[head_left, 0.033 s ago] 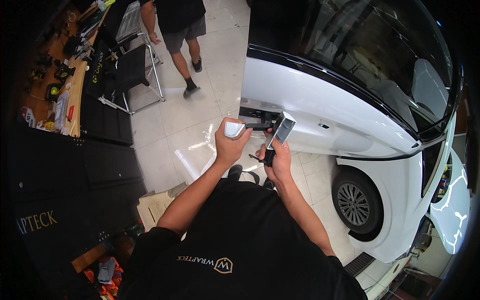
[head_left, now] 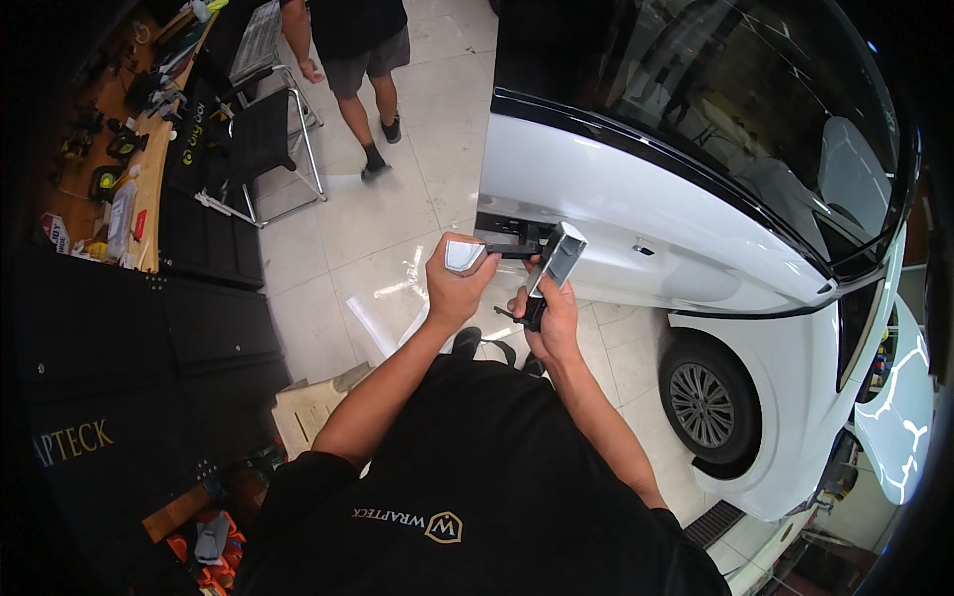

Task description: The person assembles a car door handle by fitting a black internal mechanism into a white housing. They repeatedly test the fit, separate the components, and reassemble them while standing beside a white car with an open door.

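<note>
My left hand (head_left: 459, 288) is closed round a pale, smooth-ended car door handle piece (head_left: 463, 256); a dark arm runs from it toward the right. My right hand (head_left: 553, 318) grips a second door handle piece (head_left: 563, 254), silver-grey with a hollow inner side, held upright at a tilt. Black parts (head_left: 537, 316) show below it between the right fingers. The two pieces are close together in front of my body; whether they touch I cannot tell. Just beyond them, the white car door (head_left: 596, 179) has a dark handle recess (head_left: 502, 224).
To the right stand the car's wheel (head_left: 701, 405) and white fender. A co-worker's legs (head_left: 373, 109) are on the tiled floor ahead. At left are a black folding chair (head_left: 263, 134), a wooden bench with tools (head_left: 144, 189) and a black cabinet (head_left: 119, 348). White strips lie on the floor.
The co-worker's rear foot has shifted slightly. My left hand has moved a touch to the left; the right hand is nearly unchanged.
</note>
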Demonstrator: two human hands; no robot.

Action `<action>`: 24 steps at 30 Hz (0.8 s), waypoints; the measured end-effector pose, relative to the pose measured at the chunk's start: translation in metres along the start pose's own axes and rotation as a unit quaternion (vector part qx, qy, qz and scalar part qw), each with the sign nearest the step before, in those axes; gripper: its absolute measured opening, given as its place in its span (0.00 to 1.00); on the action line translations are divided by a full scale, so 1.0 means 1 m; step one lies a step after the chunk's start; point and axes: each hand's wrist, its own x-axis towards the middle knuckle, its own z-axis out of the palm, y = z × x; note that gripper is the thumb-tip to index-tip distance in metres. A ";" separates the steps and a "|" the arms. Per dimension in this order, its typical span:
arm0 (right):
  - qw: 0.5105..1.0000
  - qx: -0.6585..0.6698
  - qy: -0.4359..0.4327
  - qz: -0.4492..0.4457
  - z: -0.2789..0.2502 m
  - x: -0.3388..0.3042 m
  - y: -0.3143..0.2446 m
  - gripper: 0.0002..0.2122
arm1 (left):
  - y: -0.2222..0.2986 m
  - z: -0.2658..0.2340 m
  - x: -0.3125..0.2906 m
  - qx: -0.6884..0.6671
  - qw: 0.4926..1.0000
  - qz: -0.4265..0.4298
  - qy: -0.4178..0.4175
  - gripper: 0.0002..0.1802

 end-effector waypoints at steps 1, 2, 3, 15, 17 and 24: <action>1.000 -0.013 0.003 0.006 0.000 0.001 0.000 0.12 | -0.003 0.000 0.003 -0.017 1.000 -0.003 -0.002 0.13; 1.000 -0.023 0.004 0.008 0.001 0.002 0.000 0.12 | -0.005 0.000 0.006 -0.033 0.999 -0.009 -0.004 0.13; 0.999 -0.032 0.013 0.010 0.002 0.002 -0.001 0.12 | -0.006 0.000 0.007 -0.046 0.999 -0.025 -0.007 0.13; 0.998 -0.049 0.023 -0.009 0.004 0.008 0.002 0.14 | 0.005 0.000 0.007 0.039 0.999 0.002 -0.008 0.13; 0.999 -0.037 0.009 -0.001 0.003 0.008 0.002 0.14 | 0.005 -0.002 0.009 0.042 0.999 0.017 -0.016 0.12; 0.999 -0.036 0.025 0.000 0.008 0.007 -0.001 0.12 | 0.011 0.004 0.006 -0.018 1.000 0.009 -0.012 0.12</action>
